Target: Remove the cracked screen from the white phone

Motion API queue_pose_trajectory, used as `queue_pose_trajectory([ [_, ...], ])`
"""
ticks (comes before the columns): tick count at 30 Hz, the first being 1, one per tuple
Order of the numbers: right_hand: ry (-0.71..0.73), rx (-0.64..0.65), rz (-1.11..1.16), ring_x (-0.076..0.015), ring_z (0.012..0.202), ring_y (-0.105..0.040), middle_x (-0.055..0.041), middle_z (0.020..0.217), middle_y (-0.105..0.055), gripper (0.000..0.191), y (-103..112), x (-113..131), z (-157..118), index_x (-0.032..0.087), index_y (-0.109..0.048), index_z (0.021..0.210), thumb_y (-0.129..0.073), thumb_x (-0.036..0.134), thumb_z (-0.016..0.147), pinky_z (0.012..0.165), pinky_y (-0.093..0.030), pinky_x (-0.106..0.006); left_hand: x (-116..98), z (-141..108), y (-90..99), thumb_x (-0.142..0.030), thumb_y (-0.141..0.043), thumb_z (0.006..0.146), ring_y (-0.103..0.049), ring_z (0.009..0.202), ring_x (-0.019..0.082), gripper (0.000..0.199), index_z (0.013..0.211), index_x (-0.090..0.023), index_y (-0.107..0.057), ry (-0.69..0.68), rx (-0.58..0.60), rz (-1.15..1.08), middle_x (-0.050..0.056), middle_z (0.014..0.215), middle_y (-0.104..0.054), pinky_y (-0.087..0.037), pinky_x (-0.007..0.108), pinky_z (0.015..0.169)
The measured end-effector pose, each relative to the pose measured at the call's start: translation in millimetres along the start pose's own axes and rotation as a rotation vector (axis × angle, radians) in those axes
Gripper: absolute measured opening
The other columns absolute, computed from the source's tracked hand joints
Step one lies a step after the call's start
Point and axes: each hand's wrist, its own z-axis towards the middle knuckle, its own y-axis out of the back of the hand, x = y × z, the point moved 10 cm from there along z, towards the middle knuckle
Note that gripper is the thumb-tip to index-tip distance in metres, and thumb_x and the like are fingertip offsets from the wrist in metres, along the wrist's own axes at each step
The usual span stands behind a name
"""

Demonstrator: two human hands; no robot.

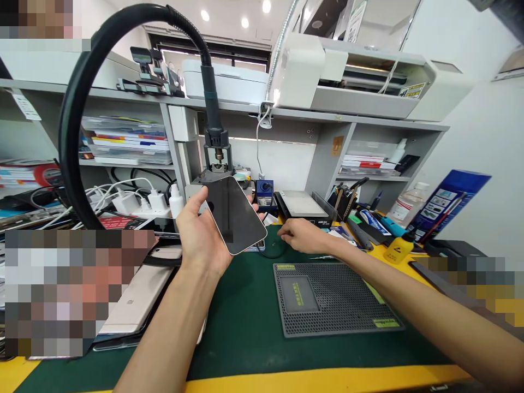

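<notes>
A smartphone (234,215) with a dark screen and pale edge is tilted in my left hand (203,234), thumb along its left edge and fingertips showing at its right. To its right, my right hand (301,236) is above the green mat (241,327), fingers bent and pressed together; whether anything small is between them I cannot make out. Under my right forearm lies a grey perforated pad (335,300). A dark cable (272,255) curves on the mat between the hands.
Phones (139,300) are piled at the left. A thick black flexible arm (73,125) arches at the left and ends behind the phone. A flat device (303,204), tools (347,199), a yellow bottle (398,249) and a clear bottle (409,204) stand at the back right.
</notes>
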Motion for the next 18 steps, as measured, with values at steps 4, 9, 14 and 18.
queue_pose_trajectory([
  [4,-0.151,-0.081,0.239,-0.0187,0.067,-0.059,-0.0078,0.080,-0.072,0.029,32,-14,-36,0.013,-0.074,0.106,-0.057,0.028,0.089,0.061,-0.041,-0.029,32,-8,-14.6,-0.052,-0.048,0.089,-0.070,0.100,0.037,0.056,0.118,-0.007,-0.065,0.177,0.089,0.018,0.022,0.112,-0.070,-0.057,0.055,0.087],
  [9,-0.270,-0.049,0.633,-0.0177,0.066,-0.063,-0.0093,0.081,-0.071,0.039,23,-40,-90,0.012,-0.069,0.115,-0.059,0.040,0.090,0.050,-0.046,-0.027,111,-34,-32.9,-0.054,-0.051,0.090,-0.070,0.094,0.036,0.061,0.120,-0.002,-0.063,0.559,0.225,0.038,0.025,0.111,-0.069,-0.054,0.058,0.091],
  [14,-0.240,0.003,0.972,-0.0211,0.088,-0.071,-0.0168,0.113,-0.070,0.043,-9,-49,-114,0.013,-0.059,0.126,-0.060,0.036,0.090,0.061,-0.054,-0.028,152,-40,-26.3,-0.056,-0.046,0.092,-0.071,0.095,0.038,0.060,0.117,-0.005,-0.062,0.702,0.173,-0.049,0.024,0.106,-0.071,-0.054,0.058,0.088],
  [18,-0.202,0.027,1.108,-0.0248,0.093,-0.071,-0.0162,0.112,-0.070,0.048,-16,-39,-121,0.013,-0.056,0.128,-0.065,0.038,0.088,0.070,-0.056,-0.033,161,-43,-25.0,-0.055,-0.046,0.092,-0.071,0.095,0.037,0.056,0.118,-0.009,-0.062,0.725,0.164,-0.042,0.021,0.107,-0.072,-0.054,0.057,0.089],
])
